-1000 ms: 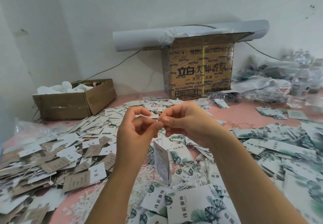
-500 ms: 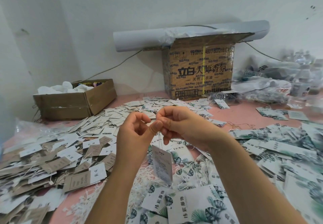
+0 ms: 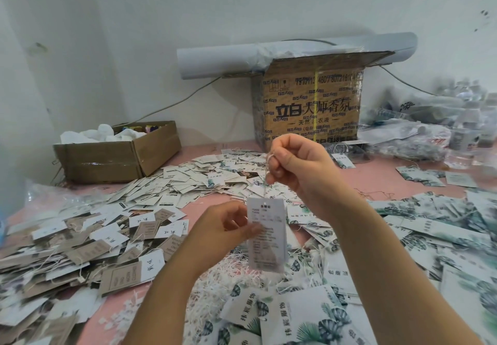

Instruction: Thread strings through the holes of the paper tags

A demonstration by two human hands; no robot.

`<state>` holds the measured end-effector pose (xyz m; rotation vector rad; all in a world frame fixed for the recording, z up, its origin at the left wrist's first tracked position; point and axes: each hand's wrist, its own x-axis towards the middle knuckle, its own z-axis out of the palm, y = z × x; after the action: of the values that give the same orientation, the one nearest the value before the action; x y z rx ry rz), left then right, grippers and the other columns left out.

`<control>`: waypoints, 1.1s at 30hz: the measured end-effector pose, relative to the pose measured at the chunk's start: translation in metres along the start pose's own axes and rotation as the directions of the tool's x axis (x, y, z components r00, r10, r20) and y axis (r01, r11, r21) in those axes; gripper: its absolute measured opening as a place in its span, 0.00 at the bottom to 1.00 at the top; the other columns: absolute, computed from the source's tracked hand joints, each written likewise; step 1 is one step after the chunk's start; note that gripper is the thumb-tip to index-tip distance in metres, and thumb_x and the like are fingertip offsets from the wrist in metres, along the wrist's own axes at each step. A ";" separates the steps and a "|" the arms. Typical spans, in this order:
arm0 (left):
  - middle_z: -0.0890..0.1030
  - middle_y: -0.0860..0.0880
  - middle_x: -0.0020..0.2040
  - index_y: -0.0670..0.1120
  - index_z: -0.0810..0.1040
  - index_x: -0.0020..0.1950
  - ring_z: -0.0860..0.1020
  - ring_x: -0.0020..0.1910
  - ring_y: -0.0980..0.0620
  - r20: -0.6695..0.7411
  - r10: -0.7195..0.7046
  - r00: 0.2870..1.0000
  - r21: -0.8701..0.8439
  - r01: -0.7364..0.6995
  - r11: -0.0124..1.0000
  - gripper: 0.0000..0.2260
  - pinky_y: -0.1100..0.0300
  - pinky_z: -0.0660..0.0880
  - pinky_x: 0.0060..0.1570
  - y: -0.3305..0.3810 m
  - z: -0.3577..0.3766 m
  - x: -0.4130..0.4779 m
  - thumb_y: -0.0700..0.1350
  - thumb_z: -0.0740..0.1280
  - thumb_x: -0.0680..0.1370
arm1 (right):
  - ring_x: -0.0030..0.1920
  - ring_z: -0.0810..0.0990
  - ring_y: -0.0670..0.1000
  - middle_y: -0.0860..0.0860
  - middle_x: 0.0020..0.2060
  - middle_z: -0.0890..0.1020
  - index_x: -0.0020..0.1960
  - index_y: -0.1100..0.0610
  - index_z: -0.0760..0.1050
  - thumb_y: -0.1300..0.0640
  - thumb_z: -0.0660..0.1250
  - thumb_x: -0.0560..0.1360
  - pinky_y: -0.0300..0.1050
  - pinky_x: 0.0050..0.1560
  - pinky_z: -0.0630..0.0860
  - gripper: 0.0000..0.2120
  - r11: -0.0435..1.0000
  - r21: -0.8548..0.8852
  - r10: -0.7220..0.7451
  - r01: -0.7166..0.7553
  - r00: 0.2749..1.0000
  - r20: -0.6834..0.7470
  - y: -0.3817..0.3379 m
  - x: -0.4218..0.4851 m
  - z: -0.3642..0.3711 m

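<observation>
A white paper tag (image 3: 266, 233) with small printed text hangs upright in mid-air over the table. My right hand (image 3: 298, 172) is raised above it and pinches the thin white string (image 3: 266, 180) that runs down to the hole at the tag's top edge. Lower and to the left, my left hand (image 3: 224, 227) pinches the tag's left edge between thumb and fingers. Loose white strings (image 3: 231, 264) lie in a pile on the pink table beneath the tag.
Heaps of tags cover the pink table (image 3: 376, 175): brown and white ones (image 3: 88, 239) at left, leaf-printed ones (image 3: 443, 237) at right and front. An open cardboard box (image 3: 118, 153) stands back left, a printed carton (image 3: 309, 105) with a paper roll behind, plastic bags (image 3: 419, 134) back right.
My hands were together at the tag's top, working the string. My right hand has risen with the string, and my left hand has dropped to hold the tag's edge.
</observation>
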<state>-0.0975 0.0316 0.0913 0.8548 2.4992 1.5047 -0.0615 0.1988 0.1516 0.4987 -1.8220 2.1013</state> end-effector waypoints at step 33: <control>0.75 0.53 0.24 0.57 0.65 0.54 0.73 0.26 0.58 -0.554 0.084 0.828 -0.336 -0.315 0.888 0.10 0.66 0.72 0.28 0.018 -0.003 0.002 0.46 0.64 0.78 | 0.49 0.82 0.54 0.56 0.48 0.83 0.57 0.61 0.77 0.73 0.60 0.74 0.54 0.51 0.79 0.16 0.820 -0.567 0.050 0.081 0.976 0.212 0.028 -0.001 0.029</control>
<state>-0.0931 0.0369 0.1082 0.7214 2.2792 2.5333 -0.0716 0.1661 0.1301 0.5882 -2.4292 1.4010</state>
